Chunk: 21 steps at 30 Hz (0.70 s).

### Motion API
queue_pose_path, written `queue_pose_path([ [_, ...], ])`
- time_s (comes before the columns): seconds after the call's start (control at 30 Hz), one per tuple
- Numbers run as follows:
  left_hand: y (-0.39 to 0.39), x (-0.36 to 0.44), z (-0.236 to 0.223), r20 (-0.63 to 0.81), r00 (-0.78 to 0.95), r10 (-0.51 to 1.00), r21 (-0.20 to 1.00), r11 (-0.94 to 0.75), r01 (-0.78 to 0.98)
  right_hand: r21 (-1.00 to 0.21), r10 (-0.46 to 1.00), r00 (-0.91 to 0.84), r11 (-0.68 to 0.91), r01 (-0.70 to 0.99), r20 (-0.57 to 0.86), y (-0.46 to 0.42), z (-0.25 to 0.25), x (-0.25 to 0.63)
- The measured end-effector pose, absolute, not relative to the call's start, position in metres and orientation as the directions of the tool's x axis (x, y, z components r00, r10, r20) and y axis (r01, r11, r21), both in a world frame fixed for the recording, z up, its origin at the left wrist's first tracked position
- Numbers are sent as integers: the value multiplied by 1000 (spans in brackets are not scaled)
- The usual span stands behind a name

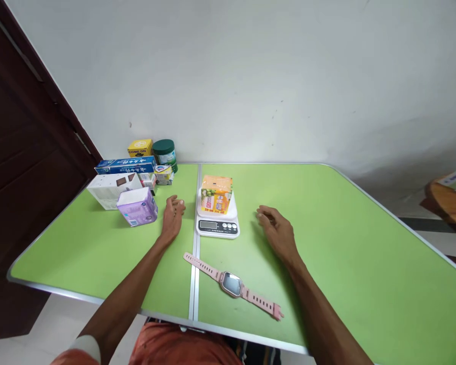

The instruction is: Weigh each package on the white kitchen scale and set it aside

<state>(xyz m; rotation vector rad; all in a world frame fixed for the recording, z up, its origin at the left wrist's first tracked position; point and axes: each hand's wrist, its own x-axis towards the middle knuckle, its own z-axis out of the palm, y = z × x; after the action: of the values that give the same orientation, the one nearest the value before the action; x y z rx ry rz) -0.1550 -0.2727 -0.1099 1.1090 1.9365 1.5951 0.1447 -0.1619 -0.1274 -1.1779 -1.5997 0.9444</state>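
Note:
An orange and yellow packet [216, 194] stands on a small white kitchen scale [217, 226] at the middle of the green table [327, 243]. My left hand [172, 217] lies on the table just left of the scale, fingers loosely curled, holding nothing. To the right of the scale my right hand [276, 231] rests on the table, fingers relaxed and slightly apart, nothing in it. A pink wristwatch [231, 284] lies flat near the table's front edge, between my forearms.
At the back left stand a purple soft pack [137, 206], a white box [112, 189], a blue box [125, 165], a yellow box [140, 147], a green-lidded jar [164, 153] and a small carton [163, 174]. A dark door [19, 167] is on the left. A wooden table edge [450, 203] shows at right.

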Motion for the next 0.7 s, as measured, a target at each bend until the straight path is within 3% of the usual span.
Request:
queue_pose_path([
  [0.7,-281,-142,-109,265,-489,831,879,0,477,-865,942,-152,334,375,298,-164,-131,139],
])
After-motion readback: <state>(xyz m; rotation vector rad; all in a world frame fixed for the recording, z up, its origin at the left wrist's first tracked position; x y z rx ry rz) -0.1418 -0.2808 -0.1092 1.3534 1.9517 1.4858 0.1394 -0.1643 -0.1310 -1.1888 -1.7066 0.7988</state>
